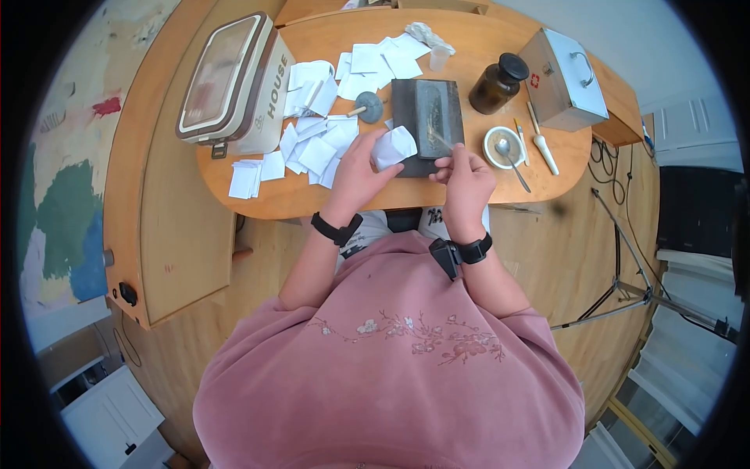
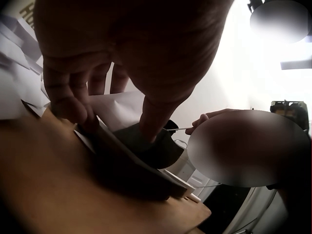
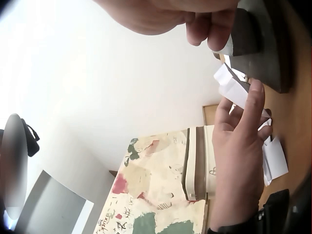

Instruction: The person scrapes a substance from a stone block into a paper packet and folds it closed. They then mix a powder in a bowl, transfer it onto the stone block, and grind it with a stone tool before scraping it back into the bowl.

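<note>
My left hand [image 1: 359,176] holds a folded piece of white paper [image 1: 396,146] at the near left edge of a dark stone slab [image 1: 405,109]. The thumb and fingers grip the paper from either side, as the right wrist view shows with the paper [image 3: 234,87] in the hand. On the slab lies a long grey block with a worn, lighter hollow [image 1: 439,121]. Over its near end my right hand [image 1: 469,184] pinches a thin, rod-like tool [image 1: 441,140], its tip pointing up and left toward the hollow. The tool's kind cannot be told.
Loose white papers [image 1: 316,152] and a grey disc with a wooden handle [image 1: 369,107] lie left, beside a beige carrier [image 1: 266,102]. At right stand a brown bottle [image 1: 494,90], a white bowl [image 1: 491,152] with a spoon [image 1: 513,166], a white pestle [image 1: 545,154] and a metal box [image 1: 558,86].
</note>
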{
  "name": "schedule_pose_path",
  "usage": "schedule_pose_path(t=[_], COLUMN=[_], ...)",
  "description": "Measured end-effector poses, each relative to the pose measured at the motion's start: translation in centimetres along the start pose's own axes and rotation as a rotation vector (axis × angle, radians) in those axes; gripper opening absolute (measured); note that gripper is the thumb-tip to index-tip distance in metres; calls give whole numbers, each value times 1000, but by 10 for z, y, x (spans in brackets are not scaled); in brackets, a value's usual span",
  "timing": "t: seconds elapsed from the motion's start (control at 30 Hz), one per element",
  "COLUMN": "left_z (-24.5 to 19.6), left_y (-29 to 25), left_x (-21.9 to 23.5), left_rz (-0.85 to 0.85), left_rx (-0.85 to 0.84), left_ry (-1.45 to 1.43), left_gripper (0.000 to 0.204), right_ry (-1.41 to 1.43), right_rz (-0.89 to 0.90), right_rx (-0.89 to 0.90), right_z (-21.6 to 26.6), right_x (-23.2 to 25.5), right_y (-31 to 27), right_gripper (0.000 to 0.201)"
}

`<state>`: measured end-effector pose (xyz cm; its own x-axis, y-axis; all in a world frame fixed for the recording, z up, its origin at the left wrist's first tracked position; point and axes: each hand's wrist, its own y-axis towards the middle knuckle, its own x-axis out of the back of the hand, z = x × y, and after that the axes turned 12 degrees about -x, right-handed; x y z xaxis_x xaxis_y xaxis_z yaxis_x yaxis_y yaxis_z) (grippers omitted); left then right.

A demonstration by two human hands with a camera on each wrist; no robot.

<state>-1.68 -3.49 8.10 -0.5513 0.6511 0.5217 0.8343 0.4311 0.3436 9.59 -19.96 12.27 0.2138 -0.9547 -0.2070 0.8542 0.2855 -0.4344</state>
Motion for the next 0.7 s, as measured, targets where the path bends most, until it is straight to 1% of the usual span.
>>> schedule_pose_path(t=[0.03, 0.07, 0.17, 0.3, 0.4, 0.47, 0.5, 0.53, 0.57, 0.6, 0.67, 0.7], left_z=[0, 0, -2, -3, -6, -11, -17, -20, -20, -19, -21, -25], left_y=[0, 1, 4, 8, 12, 14, 16, 17, 18, 19, 22, 23], left_x=[-1, 0, 2, 2, 0, 0, 1, 1, 0, -2, -4, -1], left_rz=[-29, -31, -9, -1, 13, 19, 26, 34, 37, 30, 27, 54], left_rx=[-36, -36, -10, -10, -6, -8, 7, 22, 20, -6, -36, -8], left_ry=[5, 6, 14, 12, 1, 3, -6, -15, -15, -22, -30, -32], left_gripper=[70, 70, 70, 71, 71, 71, 71, 71, 71, 70, 70, 70], right_ry=[48, 97, 109, 104, 43, -77, -76, -134, -193, -192, -639, -688], right_rz=[3, 6, -17, 3, 11, 49, 50, 78, 103, 99, 131, 135], right_rx=[-31, -63, -84, -75, -30, 69, 70, 103, 136, 137, 779, 972], right_z=[-1, -1, 2, 6, 14, 16, 14, 12, 10, 6, -3, 1], right_x=[3, 5, 10, 19, 21, 23, 22, 19, 17, 18, 20, 22], right_y=[3, 6, 9, 9, -3, -12, -15, -20, -22, -20, -12, -9], right_gripper=[33, 32, 32, 32, 32, 29, 29, 25, 21, 21, 14, 12])
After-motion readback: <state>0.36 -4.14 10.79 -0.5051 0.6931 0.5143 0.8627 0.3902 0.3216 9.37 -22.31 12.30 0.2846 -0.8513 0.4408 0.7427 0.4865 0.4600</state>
